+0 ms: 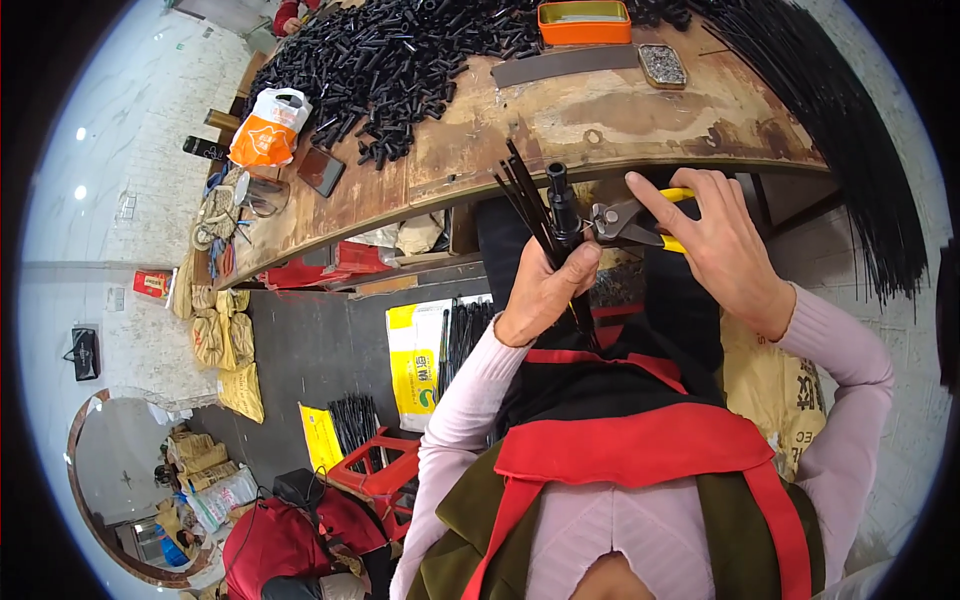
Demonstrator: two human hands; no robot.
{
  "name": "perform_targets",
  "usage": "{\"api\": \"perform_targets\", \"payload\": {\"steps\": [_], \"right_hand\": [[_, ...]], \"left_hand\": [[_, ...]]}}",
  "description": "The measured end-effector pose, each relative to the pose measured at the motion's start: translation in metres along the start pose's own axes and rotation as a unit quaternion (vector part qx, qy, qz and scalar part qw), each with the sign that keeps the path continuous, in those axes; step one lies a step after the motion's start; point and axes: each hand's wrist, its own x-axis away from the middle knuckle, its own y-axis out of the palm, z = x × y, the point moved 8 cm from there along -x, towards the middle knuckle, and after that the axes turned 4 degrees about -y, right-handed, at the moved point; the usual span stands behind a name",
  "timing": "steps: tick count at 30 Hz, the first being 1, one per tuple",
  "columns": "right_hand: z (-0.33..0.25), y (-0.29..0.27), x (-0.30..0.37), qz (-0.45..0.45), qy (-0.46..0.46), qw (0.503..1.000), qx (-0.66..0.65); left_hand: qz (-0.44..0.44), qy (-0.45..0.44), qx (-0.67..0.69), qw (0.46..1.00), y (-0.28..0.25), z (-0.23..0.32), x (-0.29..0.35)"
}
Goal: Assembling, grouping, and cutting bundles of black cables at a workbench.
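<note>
My left hand (545, 290) is closed around several thin black rods (522, 190) and a short black tubular fitting (562, 205), all pointing up toward the bench edge. My right hand (728, 240) grips pliers (632, 222) with yellow handles, its index finger stretched along the tool. The pliers' metal jaws are beside the fitting, close to my left thumb. Whether they bite on anything there is too small to tell. Both hands are over my lap, in front of the wooden bench (440, 188).
On the bench lie a heap of black tubes (400, 65), an orange tin (585, 28), a grey strip (565, 66), a dish of small metal pieces (662, 66), a phone (320, 172) and a plastic bag (270, 128). Long black rods (850, 130) overhang the right edge. A red stool (385, 468) stands lower left.
</note>
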Motion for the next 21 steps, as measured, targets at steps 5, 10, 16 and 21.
{"api": "perform_targets", "payload": {"steps": [5,10,16,21], "right_hand": [[-0.003,0.0,-0.002,0.006,-0.003,1.0,0.001],[-0.006,0.002,-0.003,0.0,-0.003,1.0,-0.004],[0.0,-0.001,-0.006,-0.054,-0.028,0.998,0.009],[-0.003,-0.016,-0.019,-0.149,-0.101,0.973,-0.146]], "left_hand": [[0.001,-0.001,-0.006,1.0,-0.004,-0.002,0.0],[0.0,0.01,-0.006,1.0,-0.008,-0.003,0.001],[0.007,0.017,-0.001,1.0,-0.008,-0.002,-0.002],[0.002,-0.007,0.001,1.0,-0.002,0.003,0.005]]}}
